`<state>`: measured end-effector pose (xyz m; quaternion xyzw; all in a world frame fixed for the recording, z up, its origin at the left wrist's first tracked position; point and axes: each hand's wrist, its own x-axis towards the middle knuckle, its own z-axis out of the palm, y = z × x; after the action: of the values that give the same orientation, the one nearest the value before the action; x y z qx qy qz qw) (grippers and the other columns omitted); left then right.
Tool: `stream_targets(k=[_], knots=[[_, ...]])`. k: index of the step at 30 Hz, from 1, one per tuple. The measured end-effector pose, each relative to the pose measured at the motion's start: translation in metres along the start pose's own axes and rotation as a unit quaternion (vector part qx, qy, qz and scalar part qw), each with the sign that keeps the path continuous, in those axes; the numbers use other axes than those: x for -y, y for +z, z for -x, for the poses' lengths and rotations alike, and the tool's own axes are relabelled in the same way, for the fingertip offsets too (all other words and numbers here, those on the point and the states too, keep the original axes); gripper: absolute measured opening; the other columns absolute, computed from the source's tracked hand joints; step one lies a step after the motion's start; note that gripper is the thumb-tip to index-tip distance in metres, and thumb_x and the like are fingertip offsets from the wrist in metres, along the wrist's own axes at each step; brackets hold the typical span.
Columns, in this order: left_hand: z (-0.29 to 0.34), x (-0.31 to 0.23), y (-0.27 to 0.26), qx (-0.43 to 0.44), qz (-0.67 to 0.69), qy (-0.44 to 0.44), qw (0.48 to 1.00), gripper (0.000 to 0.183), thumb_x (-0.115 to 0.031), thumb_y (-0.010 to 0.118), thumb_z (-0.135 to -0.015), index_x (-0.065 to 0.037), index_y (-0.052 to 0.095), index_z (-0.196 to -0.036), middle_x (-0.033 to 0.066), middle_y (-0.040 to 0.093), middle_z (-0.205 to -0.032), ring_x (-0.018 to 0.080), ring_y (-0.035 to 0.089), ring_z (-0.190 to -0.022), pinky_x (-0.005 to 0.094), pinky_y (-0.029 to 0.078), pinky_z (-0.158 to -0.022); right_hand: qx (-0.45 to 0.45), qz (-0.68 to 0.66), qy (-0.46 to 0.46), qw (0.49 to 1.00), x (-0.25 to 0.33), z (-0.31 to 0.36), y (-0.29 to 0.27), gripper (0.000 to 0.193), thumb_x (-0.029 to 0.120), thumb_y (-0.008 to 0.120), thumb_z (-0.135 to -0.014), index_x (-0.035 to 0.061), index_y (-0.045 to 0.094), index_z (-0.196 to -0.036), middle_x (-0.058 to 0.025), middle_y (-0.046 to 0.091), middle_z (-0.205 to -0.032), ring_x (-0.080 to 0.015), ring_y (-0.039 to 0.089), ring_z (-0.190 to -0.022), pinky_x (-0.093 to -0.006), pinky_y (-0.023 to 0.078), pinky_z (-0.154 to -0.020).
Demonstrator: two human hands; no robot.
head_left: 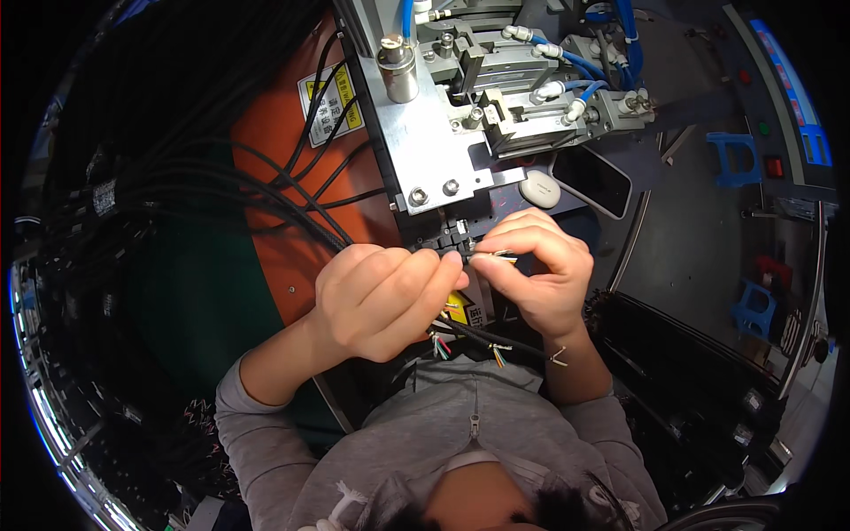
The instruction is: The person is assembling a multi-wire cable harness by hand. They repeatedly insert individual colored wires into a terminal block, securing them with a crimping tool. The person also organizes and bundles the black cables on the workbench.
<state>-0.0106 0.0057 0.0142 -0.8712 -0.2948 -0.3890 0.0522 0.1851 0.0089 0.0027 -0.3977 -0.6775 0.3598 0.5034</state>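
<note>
Before the front edge of the machine, both hands meet at the end of a black cable (467, 257). My left hand (381, 301) is closed round the cable, its fingers hiding much of it. Just to its right, the thumb and forefinger of my right hand (542, 274) pinch the same cable near its end. Thin coloured wires (505, 257) stick out between those fingertips. Small black fixture blocks (456, 233) sit right behind the fingertips. Below the hands hang several more black cables (478, 334) with fanned, stripped wire ends.
Ahead stands a machine with a bright metal plate (434, 150) and air cylinders (531, 124) on blue tubes. A white earbud case (539, 188) and a phone (598, 181) lie beside it. Black cables (266, 190) cross the orange surface at left. Blue stools (735, 159) stand at right.
</note>
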Motion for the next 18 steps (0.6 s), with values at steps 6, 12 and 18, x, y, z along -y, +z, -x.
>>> stream_targets(k=[6, 12, 18], knots=[[-0.005, 0.002, -0.002, 0.018, 0.005, -0.033, 0.999, 0.020, -0.012, 0.073, -0.076, -0.002, 0.067, -0.091, 0.0026, 0.059, -0.076, 0.0131, 0.057, -0.061, 0.0249, 0.043, -0.049, 0.008, -0.003, 0.023, 1.000, 0.010, -0.002, 0.001, 0.015, 0.000, 0.079, -0.065, 0.0010, 0.069, -0.077, -0.0075, 0.069, -0.076, -0.0180, 0.065, -0.073, -0.0269, 0.049, -0.065], [-0.002, 0.001, 0.003, -0.009, 0.027, -0.072, 0.997, 0.020, -0.013, 0.073, -0.077, -0.003, 0.064, -0.091, 0.0036, 0.060, -0.075, 0.0138, 0.058, -0.058, 0.0243, 0.042, -0.047, -0.086, -0.104, -0.067, 0.989, -0.001, -0.001, 0.018, 0.030, -0.002, 0.075, -0.070, 0.0003, 0.066, -0.098, -0.0104, 0.067, -0.088, -0.0234, 0.064, -0.076, -0.0298, 0.049, -0.068], [-0.001, -0.001, 0.003, -0.010, 0.026, -0.075, 0.997, 0.017, -0.013, 0.072, -0.078, -0.002, 0.064, -0.090, 0.0030, 0.058, -0.072, 0.0131, 0.055, -0.056, 0.0249, 0.040, -0.044, -0.015, -0.036, -0.071, 0.997, -0.003, -0.007, 0.014, 0.013, 0.002, 0.074, -0.073, 0.0007, 0.069, -0.085, -0.0094, 0.067, -0.086, -0.0219, 0.062, -0.076, -0.0307, 0.047, -0.070]])
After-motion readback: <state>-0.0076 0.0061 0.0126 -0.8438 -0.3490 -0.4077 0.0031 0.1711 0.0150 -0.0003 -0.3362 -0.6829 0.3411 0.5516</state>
